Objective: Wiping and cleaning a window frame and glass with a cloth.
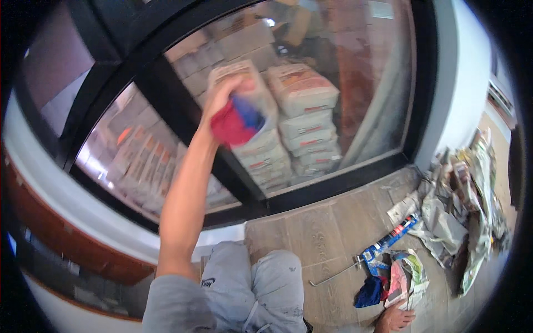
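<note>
My left hand [231, 89] is raised on an outstretched arm in front of a black-framed glass panel, shut on a red and blue cloth [237, 125]. The cloth is slightly blurred and lies against or close to the glass [308, 45]. At the lower right, my right hand [397, 318] rests low by the floor, touching the lower edge of some crumpled printed paper [399, 279]. Beside that paper lies a dark blue and red cloth [370, 291]. A blue caulking gun [387, 241] with a cartridge in it lies just above, its bent metal rod pointing left.
A heap of crumpled paper [445, 220] lies on the wood-look floor [320, 233] at the right, beside a white wall edge [470, 75]. Behind the glass stand stacked bags [308, 104] and blocks [245, 37]. The black frame's bottom rail [337, 183] meets the floor.
</note>
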`<action>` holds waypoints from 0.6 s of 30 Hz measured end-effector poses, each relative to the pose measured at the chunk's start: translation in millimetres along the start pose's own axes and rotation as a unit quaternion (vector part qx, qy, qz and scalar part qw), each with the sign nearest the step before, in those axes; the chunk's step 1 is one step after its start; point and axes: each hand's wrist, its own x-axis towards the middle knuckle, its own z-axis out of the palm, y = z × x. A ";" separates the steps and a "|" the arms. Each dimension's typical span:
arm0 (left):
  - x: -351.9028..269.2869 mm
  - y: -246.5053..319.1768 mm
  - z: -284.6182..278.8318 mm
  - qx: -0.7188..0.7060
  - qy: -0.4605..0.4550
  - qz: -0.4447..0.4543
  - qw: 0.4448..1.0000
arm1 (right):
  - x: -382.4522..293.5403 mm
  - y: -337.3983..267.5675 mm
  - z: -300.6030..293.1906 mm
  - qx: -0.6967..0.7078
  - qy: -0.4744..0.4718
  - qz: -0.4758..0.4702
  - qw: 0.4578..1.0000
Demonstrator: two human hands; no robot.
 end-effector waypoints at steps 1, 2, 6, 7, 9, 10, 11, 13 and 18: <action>-14.2 -26.8 7.0 -0.122 -0.004 -0.023 0.992 | 1.0 0.9 11.2 -0.009 -0.005 0.028 1.000; -38.4 -41.2 -2.6 -0.038 -0.077 -0.118 0.989 | 4.1 1.8 24.2 -0.011 0.001 0.026 1.000; -179.5 -105.9 36.9 0.119 -0.066 -0.318 0.938 | 4.6 8.5 -11.9 0.046 -0.047 0.009 0.998; -214.6 -119.0 37.4 -0.064 -0.113 -0.364 0.922 | 5.6 9.8 -12.4 0.047 -0.053 0.021 0.997; -269.0 -180.9 32.2 -0.250 -0.116 -0.459 0.845 | 6.2 6.6 -9.8 0.076 -0.041 0.007 0.996; -284.8 -195.7 35.4 -0.251 -0.105 -0.498 0.823 | 5.8 7.1 -5.3 0.075 -0.030 0.001 0.997; -285.2 -200.3 44.2 -0.252 -0.105 -0.501 0.821 | 4.4 5.1 -6.6 0.071 -0.029 0.002 0.997; -297.7 -200.2 49.6 -0.194 -0.133 -0.454 0.859 | 2.4 -2.5 -13.3 0.069 -0.043 0.002 0.997; -231.0 -140.5 58.7 -0.214 -0.111 -0.256 0.936 | 8.5 12.1 16.7 0.022 -0.018 -0.007 1.000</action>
